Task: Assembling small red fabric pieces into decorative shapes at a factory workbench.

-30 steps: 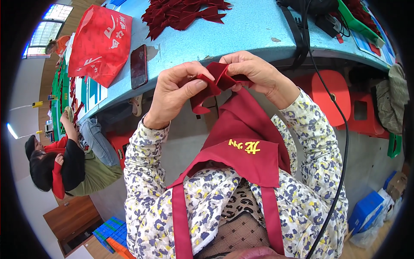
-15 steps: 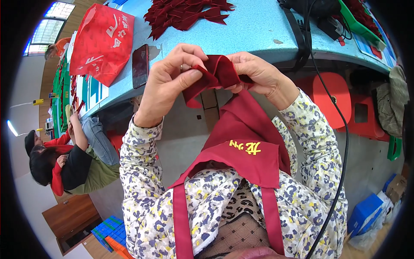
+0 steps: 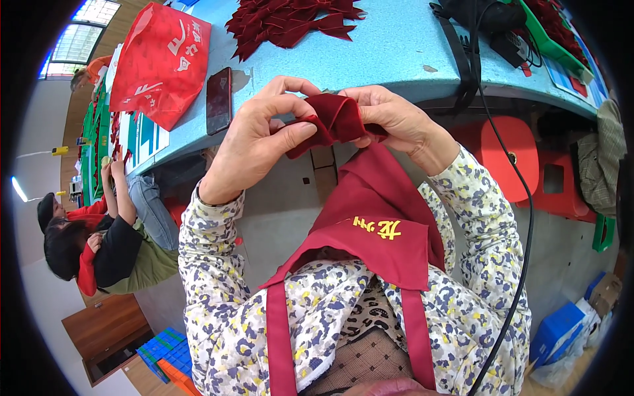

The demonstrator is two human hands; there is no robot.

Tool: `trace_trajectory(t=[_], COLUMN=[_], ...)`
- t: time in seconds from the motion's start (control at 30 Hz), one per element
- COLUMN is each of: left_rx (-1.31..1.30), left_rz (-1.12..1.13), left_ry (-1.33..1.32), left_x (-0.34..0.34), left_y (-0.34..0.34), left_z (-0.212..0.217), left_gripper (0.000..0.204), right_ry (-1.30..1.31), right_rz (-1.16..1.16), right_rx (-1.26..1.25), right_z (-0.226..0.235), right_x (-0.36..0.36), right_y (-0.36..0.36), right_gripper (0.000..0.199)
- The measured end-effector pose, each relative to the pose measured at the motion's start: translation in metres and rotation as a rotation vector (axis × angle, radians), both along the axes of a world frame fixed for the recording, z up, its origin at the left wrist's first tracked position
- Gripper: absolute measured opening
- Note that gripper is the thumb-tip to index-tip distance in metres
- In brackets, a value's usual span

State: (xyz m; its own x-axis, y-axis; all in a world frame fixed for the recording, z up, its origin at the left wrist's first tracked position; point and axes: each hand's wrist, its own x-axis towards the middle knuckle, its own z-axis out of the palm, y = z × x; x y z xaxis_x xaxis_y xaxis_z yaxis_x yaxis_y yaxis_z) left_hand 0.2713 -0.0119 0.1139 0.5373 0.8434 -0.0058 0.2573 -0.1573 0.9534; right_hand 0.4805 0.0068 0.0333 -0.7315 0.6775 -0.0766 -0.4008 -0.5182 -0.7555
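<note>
A dark red velvet ribbon is stretched between my hands, looped and folded in the middle, just off the table's near edge. My left hand pinches its left part between thumb and fingers. At the other end, my right hand is closed on the ribbon, thumb on top; a short dark red end shows under the fingers. Some of my fingertips are hidden behind the cloth. Beyond my hands, a pile of dark red velvet bows lies on the light blue table.
A red bag and a dark phone are on the table at left. Black straps, a cable and a green tray occupy the right. Red stools stand below. Another person sits at far left.
My left hand has turned and dropped slightly, and the ribbon's hanging left tail is now gathered up near its fingers. My right hand keeps its grip.
</note>
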Motion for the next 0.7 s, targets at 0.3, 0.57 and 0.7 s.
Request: trace_trajectory(t=[0.3, 0.57, 0.7], left_rx=[-0.019, 0.021, 0.128], left_rz=[-0.036, 0.155, 0.047], left_ry=[-0.024, -0.057, 0.168], left_x=[-0.014, -0.015, -0.018], left_y=[-0.002, -0.006, -0.009], left_z=[-0.014, -0.015, -0.010], left_gripper=[0.009, 0.011, 0.010], right_ry=[-0.028, -0.022, -0.050], right_rz=[-0.109, -0.098, -0.104], right_rx=[0.072, 0.032, 0.035], right_z=[0.000, -0.003, -0.003], right_x=[-0.017, -0.016, -0.018], right_y=[-0.006, -0.008, -0.010], right_gripper=[0.022, 0.025, 0.025])
